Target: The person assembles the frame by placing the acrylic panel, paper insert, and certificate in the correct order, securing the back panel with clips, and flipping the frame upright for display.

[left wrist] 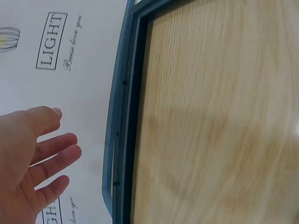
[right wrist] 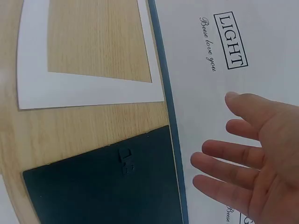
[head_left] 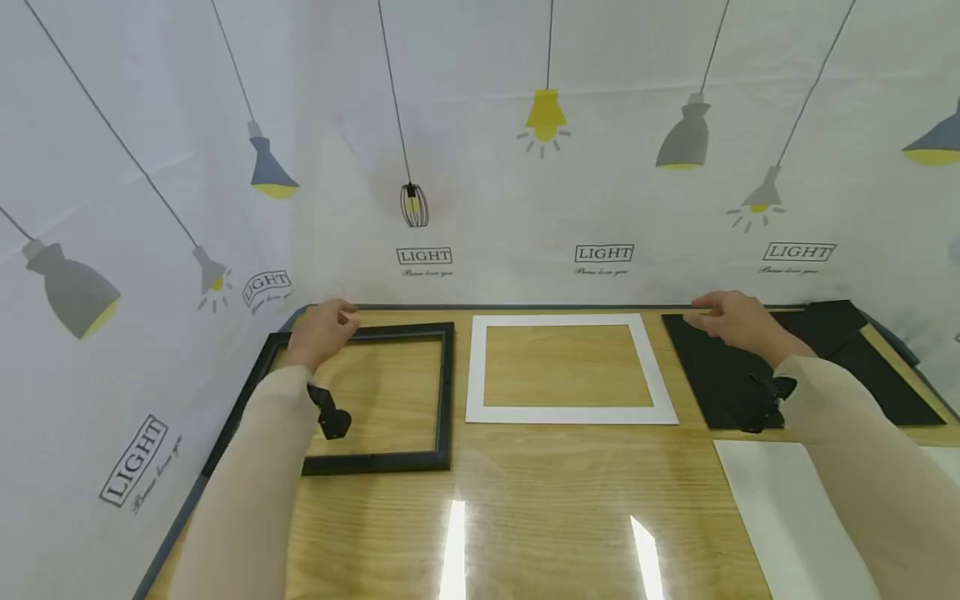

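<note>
My left hand (head_left: 321, 333) hovers over the far left part of a black picture frame (head_left: 375, 462), which lies on the table. In the left wrist view its fingers (left wrist: 56, 156) are spread, apart from the frame (left wrist: 124, 135). Above the far edge of a black backing board (head_left: 697, 367) is my right hand (head_left: 738, 321). Loosely bent fingers (right wrist: 229, 170) in the right wrist view hold nothing; the board (right wrist: 107, 186) bears a small hanger. Between the two lies a white rectangular mat (head_left: 570, 415) with a cut-out middle.
A white sheet (head_left: 787, 508) lies at the near right, partly hidden by my right sleeve. Bright reflections (head_left: 453, 550) show on the wooden table (head_left: 540, 475). A white curtain printed with lamps (head_left: 510, 200) rises along the table's far and left edges.
</note>
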Motion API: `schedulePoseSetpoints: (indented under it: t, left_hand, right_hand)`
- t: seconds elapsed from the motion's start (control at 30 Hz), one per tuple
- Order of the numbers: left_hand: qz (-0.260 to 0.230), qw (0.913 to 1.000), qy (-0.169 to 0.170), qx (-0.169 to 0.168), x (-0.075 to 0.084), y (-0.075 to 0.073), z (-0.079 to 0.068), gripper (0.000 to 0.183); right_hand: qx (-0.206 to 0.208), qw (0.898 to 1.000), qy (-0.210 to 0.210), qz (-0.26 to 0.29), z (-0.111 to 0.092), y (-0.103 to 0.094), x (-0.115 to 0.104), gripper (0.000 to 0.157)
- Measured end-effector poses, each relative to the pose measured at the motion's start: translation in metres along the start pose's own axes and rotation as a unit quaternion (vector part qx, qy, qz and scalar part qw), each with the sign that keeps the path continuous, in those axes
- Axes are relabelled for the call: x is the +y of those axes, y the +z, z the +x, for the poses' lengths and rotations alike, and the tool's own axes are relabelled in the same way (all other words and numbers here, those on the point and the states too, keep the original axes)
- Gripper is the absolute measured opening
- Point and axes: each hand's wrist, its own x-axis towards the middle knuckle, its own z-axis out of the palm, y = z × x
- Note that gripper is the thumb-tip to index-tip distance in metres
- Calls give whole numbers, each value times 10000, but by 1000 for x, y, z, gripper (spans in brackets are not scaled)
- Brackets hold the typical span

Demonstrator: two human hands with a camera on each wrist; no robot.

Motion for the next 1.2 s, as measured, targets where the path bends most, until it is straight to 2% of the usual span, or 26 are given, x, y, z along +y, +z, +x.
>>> schedulePoseSetpoints:
  t: [0.23,0.5,0.77,0.93,1.2]
  left_hand:
    - [-5,9997,-223,93,-22,-5,-15,37]
    - [21,9993,-322,169,-47,-8,-30,36]
    - [46,9965,-826,122,-72,-13,-52,38]
    - [211,9931,-1127,244,-91,-14,-63,36]
    - [443,9886,-1419,240,-113,-14,-80,35]
  right_hand:
    - [-157,9983,111,557,-14,11,5,66]
    - [-463,9969,158,612,-27,19,7,65]
    - [-909,9920,86,873,-39,27,7,56]
    - [-1156,9887,131,945,-46,35,6,54]
    - [-1529,9816,202,1126,-57,46,4,41]
